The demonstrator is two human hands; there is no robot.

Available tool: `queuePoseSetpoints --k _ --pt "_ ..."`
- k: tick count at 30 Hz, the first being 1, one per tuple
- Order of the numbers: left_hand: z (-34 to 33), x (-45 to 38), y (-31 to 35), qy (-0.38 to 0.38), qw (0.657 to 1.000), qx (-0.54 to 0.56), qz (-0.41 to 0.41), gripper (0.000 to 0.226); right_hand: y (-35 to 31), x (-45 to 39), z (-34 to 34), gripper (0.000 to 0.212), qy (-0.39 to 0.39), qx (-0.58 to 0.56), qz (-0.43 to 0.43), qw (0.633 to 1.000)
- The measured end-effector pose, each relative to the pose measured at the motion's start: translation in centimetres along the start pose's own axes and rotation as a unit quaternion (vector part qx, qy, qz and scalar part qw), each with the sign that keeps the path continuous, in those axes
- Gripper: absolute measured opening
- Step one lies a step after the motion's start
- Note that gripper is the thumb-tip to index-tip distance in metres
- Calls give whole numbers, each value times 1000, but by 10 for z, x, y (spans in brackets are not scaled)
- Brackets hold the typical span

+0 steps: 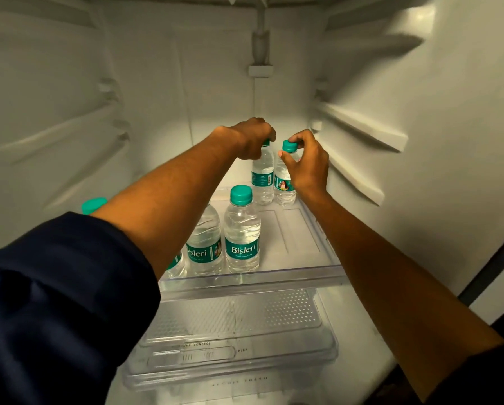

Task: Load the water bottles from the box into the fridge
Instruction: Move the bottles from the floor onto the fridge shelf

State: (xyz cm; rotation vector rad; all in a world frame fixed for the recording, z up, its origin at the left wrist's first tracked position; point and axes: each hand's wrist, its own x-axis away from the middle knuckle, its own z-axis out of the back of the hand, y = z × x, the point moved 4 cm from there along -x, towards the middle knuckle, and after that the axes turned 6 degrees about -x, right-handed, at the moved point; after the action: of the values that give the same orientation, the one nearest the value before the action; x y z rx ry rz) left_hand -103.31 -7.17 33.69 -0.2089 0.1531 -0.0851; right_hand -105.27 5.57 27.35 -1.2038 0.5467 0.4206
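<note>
1. Two water bottles are being set at the back of the fridge shelf (291, 229): the left bottle (262, 182) is gripped at the cap by the left hand (252, 138), the right bottle (284, 185) pinched by the right hand (306, 162).
2. Release is judged next, then more fetched.

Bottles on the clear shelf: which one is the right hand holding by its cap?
The rear-right bottle, beside the right wall. The right hand pinches its green cap; its neighbour is under the left hand, and the front bottles stand untouched.
</note>
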Motion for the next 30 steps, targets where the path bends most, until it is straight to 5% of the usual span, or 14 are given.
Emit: queuePoseSetpoints --k 15,30 --pt "29 42 6 -39 999 -31 14 33 -17 19 16 46 -33 -52 -77 995" --pt "85 101 45 -27 999 -37 1 39 -62 40 66 74 -132 6 -35 991"
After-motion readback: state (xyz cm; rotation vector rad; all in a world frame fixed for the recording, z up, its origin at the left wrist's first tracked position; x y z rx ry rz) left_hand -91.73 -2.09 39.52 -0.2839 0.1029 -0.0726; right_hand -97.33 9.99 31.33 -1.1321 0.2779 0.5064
